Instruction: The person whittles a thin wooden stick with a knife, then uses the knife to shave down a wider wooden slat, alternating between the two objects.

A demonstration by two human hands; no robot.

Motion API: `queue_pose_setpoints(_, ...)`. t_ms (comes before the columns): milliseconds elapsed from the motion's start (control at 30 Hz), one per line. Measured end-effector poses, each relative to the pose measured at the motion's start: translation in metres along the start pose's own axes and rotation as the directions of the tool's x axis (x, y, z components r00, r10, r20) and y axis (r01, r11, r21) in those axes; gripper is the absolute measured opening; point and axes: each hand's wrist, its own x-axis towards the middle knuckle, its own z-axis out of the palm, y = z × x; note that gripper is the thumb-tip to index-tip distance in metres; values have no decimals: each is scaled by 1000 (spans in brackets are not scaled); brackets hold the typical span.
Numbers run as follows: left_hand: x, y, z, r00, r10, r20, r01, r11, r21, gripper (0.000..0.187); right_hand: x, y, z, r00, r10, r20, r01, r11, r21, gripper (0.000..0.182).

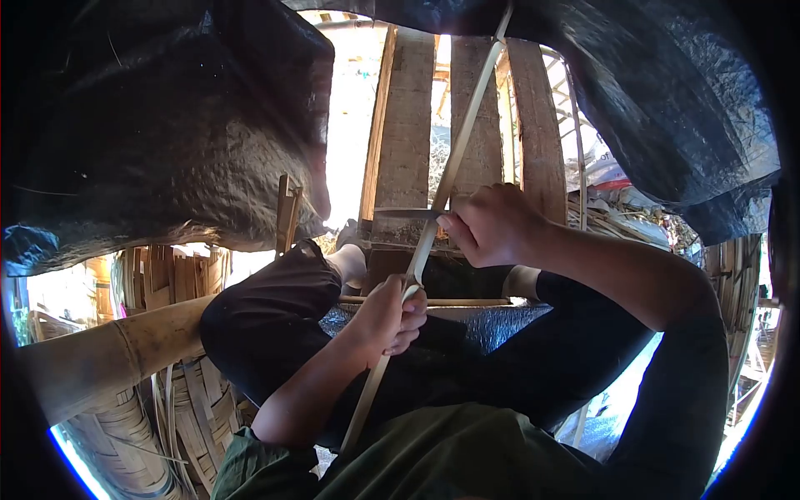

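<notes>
A long, pale bamboo strip (pixel 467 125) runs slantwise from the top of the view down past my lap. My left hand (pixel 388 318) is closed around its lower part, just below a node. Higher up, my right hand (pixel 493 223) is closed on a knife, whose handle is hidden in the fist. The knife blade (pixel 405 214) points left and lies across the strip, seemingly touching it.
Upright wooden planks (pixel 406 117) stand ahead of me, with bright gaps between them. Dark plastic sheeting (pixel 167 125) hangs at upper left and upper right. A thick bamboo pole (pixel 125 350) lies at my left, beside woven bamboo (pixel 125 433).
</notes>
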Motion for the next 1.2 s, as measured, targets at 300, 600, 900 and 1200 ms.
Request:
queue_pose_setpoints(300, 5, -2, -2, 997, -50, 65, 49, 999, 5, 27, 5, 7, -8, 999, 44, -9, -44, 998, -40, 48)
queue_pose_setpoints(600, 3, 2, 0, 997, -25, 67, 25, 1000, 1, 35, 13, 1, -22, 977, 190, 99, -200, 974, 103, 47)
queue_pose_setpoints(900, 8, 4, -3, 999, 26, 22, -26, 999, 28, 28, 15, -3, -3, 998, -55, -44, 53, 998, -38, 45)
queue_pose_setpoints(1200, 2, 2, -6, 997, -26, 79, 27, 1000, -14, 27, 13, -20, -9, 992, 123, 29, -121, 991, -58, 40)
